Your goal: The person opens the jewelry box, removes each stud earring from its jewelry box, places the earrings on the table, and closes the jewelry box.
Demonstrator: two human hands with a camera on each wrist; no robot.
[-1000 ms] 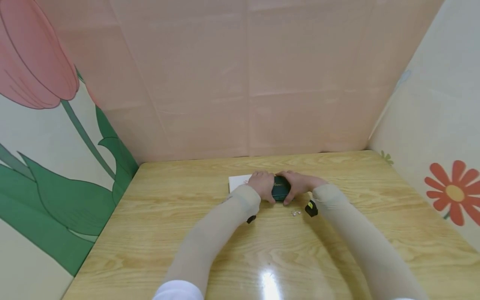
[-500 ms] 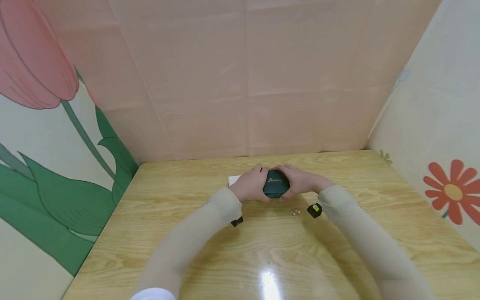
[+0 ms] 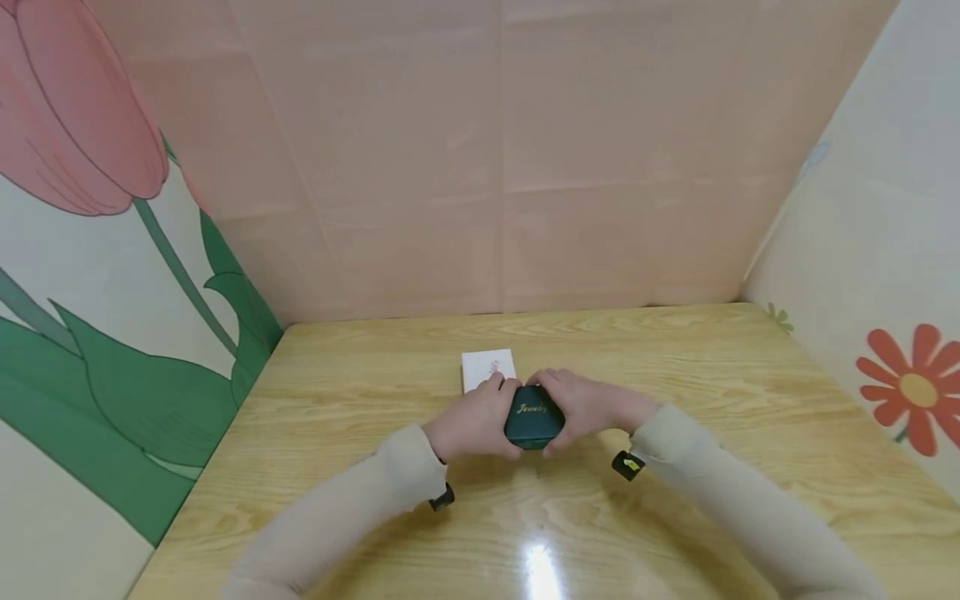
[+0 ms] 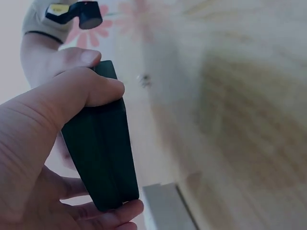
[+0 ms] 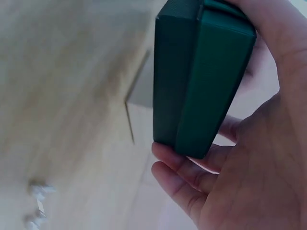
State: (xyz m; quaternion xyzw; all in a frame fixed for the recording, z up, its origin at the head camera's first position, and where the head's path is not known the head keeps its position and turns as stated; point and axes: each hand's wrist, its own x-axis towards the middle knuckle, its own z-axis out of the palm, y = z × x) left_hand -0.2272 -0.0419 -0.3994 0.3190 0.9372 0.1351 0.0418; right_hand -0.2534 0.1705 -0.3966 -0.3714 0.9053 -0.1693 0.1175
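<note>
A dark green jewelry box (image 3: 534, 421), lettered in gold "Jewelry", is held between both hands above the table. My left hand (image 3: 476, 419) grips its left side, thumb on the near edge and fingers curled around the far side. From the right, my right hand (image 3: 588, 408) grips the other side in the same way. The box's lid looks closed, with a seam along its side in the right wrist view. Two small silvery pieces (image 5: 39, 190) lie on the table, blurred; box and hands hide them in the head view.
A white box (image 3: 486, 367) with a small pink print stands on the wooden table (image 3: 360, 375) just behind the hands. A pink backdrop (image 3: 375, 167) rises at the back, with flower-printed panels on both sides. Dark wrist cameras hang under each sleeve.
Both hands have lifted the jewelry box off the table and brought it nearer and slightly left. Its lettered top faces the head camera more. More of the white box shows.
</note>
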